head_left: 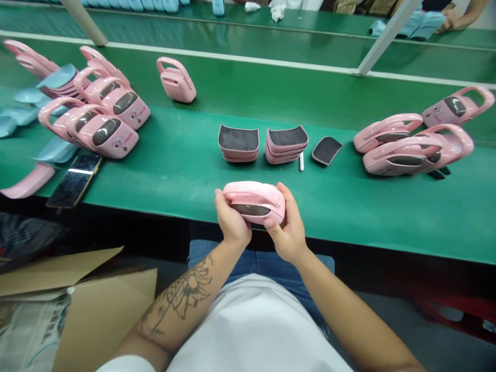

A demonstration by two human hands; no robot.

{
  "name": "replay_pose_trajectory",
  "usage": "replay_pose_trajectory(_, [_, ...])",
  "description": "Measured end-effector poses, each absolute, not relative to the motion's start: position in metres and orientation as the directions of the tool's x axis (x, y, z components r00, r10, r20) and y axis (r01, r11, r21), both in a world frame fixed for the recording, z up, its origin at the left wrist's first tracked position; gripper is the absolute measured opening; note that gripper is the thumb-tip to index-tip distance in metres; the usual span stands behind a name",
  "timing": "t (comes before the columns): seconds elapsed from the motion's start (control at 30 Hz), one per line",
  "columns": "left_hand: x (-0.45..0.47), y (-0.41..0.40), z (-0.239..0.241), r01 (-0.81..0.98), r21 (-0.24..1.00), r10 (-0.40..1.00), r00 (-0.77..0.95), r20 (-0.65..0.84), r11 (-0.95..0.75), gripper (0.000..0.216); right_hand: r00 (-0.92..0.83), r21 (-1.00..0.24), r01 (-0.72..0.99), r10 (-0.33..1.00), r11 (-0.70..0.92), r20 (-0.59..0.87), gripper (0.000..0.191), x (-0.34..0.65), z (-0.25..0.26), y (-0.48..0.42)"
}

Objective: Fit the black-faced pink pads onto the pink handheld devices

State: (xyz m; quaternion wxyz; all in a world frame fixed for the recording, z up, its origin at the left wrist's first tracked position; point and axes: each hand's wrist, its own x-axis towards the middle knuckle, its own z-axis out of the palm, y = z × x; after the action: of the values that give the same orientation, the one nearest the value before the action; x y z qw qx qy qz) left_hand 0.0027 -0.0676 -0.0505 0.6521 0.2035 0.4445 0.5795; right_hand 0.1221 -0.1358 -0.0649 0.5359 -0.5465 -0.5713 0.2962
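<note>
Both my hands hold one pink plastic case point(254, 199) with a dark window panel on its near side, just above the front edge of the green table point(186, 170). My left hand point(231, 219) wraps its left end with curled fingers. My right hand point(287, 227) grips its right end, thumb pressed under the panel. Beyond it lie two stacks of dark panels point(238, 143) point(285, 143), a single loose panel point(326, 150) and a small white stick point(301, 161).
Pink cases with handles pile up at the left point(104, 116) and at the right point(411, 147); one stands alone point(176, 80). A phone point(75, 180) lies at the left edge. Blue parts point(23, 111) lie far left. A cardboard box point(77, 305) sits below. Another person's hand point(451, 20) is at the far right.
</note>
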Motion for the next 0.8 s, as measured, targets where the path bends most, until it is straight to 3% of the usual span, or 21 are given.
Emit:
replay_pose_trajectory(0.1, [-0.016, -0.075, -0.049, -0.417, 0.907, 0.994, -0.051, -0.094, 0.064, 0.057, 0.211, -0.907, 0.332, 0.917, 0.259, 0.339, 0.083, 0.13, -0.059, -0.134])
replay_pose_trajectory(0.17, [-0.039, -0.075, -0.042, -0.169, 0.969, 0.974, 0.105, 0.199, -0.18, 0.06, 0.123, -0.894, 0.339, 0.928, 0.294, 0.352, 0.082, 0.14, -0.054, -0.135])
replay_pose_trajectory(0.23, [-0.06, -0.07, -0.031, 0.034, 0.913, 0.853, 0.372, 0.367, -0.407, 0.082, 0.008, -0.868, 0.357, 0.928, 0.346, 0.373, 0.081, 0.15, -0.051, -0.135])
replay_pose_trajectory(0.3, [-0.071, -0.065, -0.021, 0.121, 0.851, 0.742, 0.562, 0.366, -0.511, 0.087, -0.073, -0.832, 0.389, 0.913, 0.396, 0.401, 0.078, 0.155, -0.05, -0.135])
replay_pose_trajectory(0.37, [-0.072, -0.061, -0.015, 0.149, 0.841, 0.711, 0.621, 0.33, -0.52, 0.08, -0.11, -0.808, 0.411, 0.903, 0.423, 0.416, 0.076, 0.155, -0.051, -0.135])
replay_pose_trajectory(0.67, [-0.062, -0.073, -0.011, 0.169, 0.964, 0.873, 0.476, 0.104, -0.206, 0.068, -0.043, -0.835, 0.4, 0.918, 0.377, 0.394, 0.062, 0.136, -0.047, -0.135])
replay_pose_trajectory(0.8, [-0.061, -0.085, -0.012, 0.155, 0.978, 0.907, 0.416, 0.065, -0.141, 0.065, 0.005, -0.868, 0.36, 0.93, 0.34, 0.367, 0.057, 0.129, -0.039, -0.14])
